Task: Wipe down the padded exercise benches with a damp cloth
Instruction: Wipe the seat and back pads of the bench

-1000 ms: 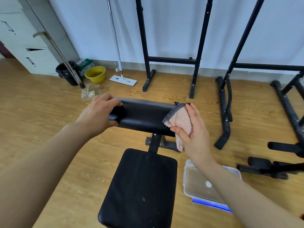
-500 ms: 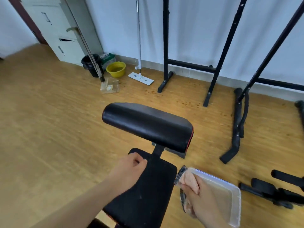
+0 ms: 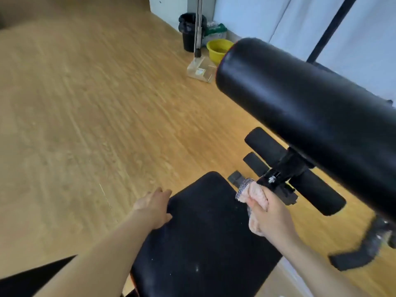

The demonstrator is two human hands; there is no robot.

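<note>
Gripping the pink cloth [image 3: 257,194] in my right hand [image 3: 270,217] at the seat pad [image 3: 203,243]'s far right corner.
My right fingers are curled tight round the bunched pink cloth, its mesh edge poking out on top. My left hand [image 3: 153,207] rests on the seat pad's left edge, fingers loose and nearly straight. The back pad [image 3: 310,108] looms at upper right, and a yellow bowl [image 3: 217,49] sits near the wall.

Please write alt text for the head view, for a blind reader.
The right hand grips a pink cloth at the black seat pad; the left hand rests on its left edge. A raised black pad stands beyond, above a wooden floor.
</note>
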